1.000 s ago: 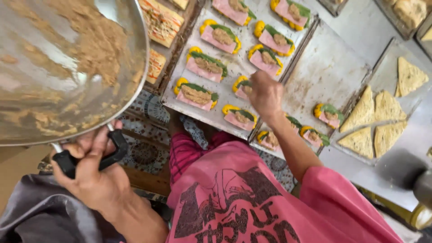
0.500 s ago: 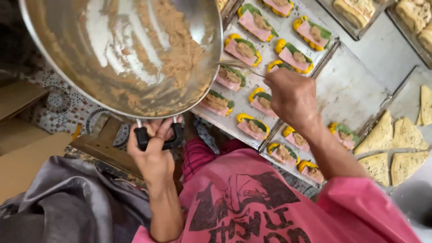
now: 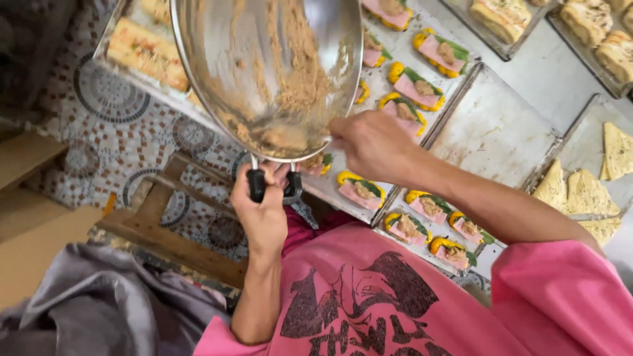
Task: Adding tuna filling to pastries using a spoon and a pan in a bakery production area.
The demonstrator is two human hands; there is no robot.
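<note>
- Since half a second ago, the steel pan (image 3: 267, 69) has tipped steeper and the right hand (image 3: 372, 145) has come to its lower rim.
- Left hand (image 3: 264, 211) is wrapped tight around the pan's black handle (image 3: 257, 184), holding it tilted over the counter's edge.
- Pan's long axis runs from the handle near the body up and away, bowl facing the camera, brown filling (image 3: 300, 82) smeared inside.
- Right hand, fingers pinched nearly closed, picks filling at the rim; whether it holds any I cannot tell.
- A steady tilt and small pinches would suit the topped bread slices (image 3: 422, 86) on the tray (image 3: 369, 204).

Glossy metal pan (image 3: 264, 59) — matt black handle (image 3: 257, 186)
</note>
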